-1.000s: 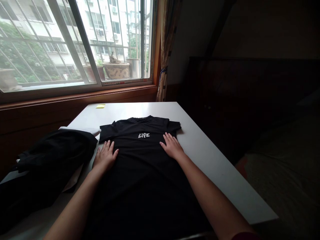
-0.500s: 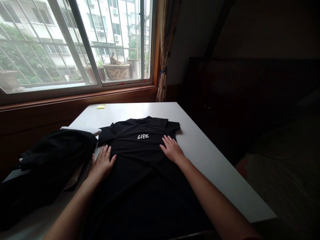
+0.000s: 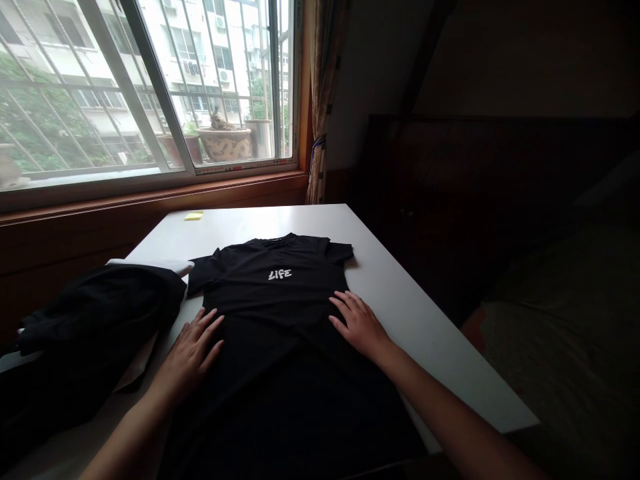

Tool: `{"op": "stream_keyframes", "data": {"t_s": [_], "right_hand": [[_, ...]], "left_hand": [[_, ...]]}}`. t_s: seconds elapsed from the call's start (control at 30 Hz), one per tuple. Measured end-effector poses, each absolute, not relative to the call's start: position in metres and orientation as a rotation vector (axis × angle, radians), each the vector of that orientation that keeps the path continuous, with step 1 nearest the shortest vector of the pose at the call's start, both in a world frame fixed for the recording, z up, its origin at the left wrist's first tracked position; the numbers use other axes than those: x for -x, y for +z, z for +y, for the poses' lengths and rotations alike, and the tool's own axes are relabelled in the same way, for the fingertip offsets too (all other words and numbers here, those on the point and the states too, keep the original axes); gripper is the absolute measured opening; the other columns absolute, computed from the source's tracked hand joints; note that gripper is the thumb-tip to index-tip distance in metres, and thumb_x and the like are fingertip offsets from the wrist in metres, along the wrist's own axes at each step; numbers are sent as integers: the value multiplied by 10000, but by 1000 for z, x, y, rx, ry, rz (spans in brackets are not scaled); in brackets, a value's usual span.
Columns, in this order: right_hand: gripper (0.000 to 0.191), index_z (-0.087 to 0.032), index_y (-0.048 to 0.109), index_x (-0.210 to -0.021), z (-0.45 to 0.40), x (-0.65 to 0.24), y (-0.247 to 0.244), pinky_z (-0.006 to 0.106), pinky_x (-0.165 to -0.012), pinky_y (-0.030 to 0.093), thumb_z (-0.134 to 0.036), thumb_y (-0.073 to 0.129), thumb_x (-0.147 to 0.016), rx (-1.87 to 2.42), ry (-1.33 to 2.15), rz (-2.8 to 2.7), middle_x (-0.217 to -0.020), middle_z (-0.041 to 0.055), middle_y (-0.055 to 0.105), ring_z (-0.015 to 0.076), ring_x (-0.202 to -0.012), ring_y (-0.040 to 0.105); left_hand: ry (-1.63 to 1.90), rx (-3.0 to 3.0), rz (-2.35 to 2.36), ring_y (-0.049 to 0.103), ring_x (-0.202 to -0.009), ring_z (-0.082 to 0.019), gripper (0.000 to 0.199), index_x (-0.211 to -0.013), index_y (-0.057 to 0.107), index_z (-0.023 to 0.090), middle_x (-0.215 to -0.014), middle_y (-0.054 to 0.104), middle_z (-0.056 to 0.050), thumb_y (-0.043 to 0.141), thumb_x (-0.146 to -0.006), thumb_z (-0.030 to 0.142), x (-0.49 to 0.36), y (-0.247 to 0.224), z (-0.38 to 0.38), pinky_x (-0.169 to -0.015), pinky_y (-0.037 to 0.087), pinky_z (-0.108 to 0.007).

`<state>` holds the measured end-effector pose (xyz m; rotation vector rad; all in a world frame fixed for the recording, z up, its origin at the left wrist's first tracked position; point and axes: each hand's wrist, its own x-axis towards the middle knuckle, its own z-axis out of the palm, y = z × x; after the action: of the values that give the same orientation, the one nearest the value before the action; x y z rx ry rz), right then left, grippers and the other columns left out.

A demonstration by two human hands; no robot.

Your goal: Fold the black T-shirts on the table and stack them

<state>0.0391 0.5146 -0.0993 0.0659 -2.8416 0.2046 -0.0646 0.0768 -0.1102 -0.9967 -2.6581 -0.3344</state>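
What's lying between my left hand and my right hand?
The black T-shirt spans the stretch between your left hand and right hand, its white lettering just beyond them; the head view shows this.

White table (image 3: pixel 395 293): shirt (image 3: pixel 280 303), clothes (image 3: pixel 105 310), yellow paper (image 3: pixel 194 216)

Looks like a room at home. I've got a patterned curtain (image 3: pixel 320 100) tied beside a barred window (image 3: pixel 150 93), potted plants (image 3: pixel 225 141) outside, apartment blocks (image 3: pixel 185 50) beyond.
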Motion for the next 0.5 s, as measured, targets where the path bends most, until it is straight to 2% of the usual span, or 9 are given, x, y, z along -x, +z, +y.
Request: {"op": "stream_keyframes", "data": {"t_s": [0.13,0.23,0.3,0.4,0.5], "right_hand": [[412,-242,616,-1365,527,-57,-92,477,-1124,432,-392,550,-987,-40,254,-2838,-1446,100,558,310,-1324,496],[400,-233,630,-1333,533,-73,-85,463,-1056,482,-321,595,-944,89,350,-2866,-1372,120,563,298,-1171,583],[458,-250,593,-1371,533,-88,-80,423,-984,527,-276,598,-914,168,506,-2922,-1348,113,545,269,-1082,622],[595,-327,473,-1472,531,-113,-74,343,-818,574,-252,572,-891,238,836,-3008,-1398,81,490,200,-919,656],[695,-385,386,-1521,529,-131,-68,316,-792,558,-245,575,-868,291,1089,-3016,-1450,65,449,187,-930,651]], "left_hand": [[-411,1056,-2654,518,-1337,-290,471,-1449,523,307,-1436,557,-78,481,-1007,465,39,-96,58,-1112,460,-481],[-455,914,-2720,597,-1199,-309,517,-1433,543,333,-1336,607,-87,544,-954,528,16,-93,40,-1012,529,-490],[-535,772,-2794,644,-1094,-311,584,-1455,520,348,-1286,622,-92,574,-915,562,-4,-96,29,-929,574,-490],[-805,581,-2926,696,-910,-243,612,-1483,473,397,-1259,614,-74,580,-903,562,-38,-101,21,-778,625,-386],[-1061,481,-2998,695,-787,-190,658,-1509,430,400,-1232,619,-63,598,-890,549,-61,-98,27,-696,620,-306]]}}
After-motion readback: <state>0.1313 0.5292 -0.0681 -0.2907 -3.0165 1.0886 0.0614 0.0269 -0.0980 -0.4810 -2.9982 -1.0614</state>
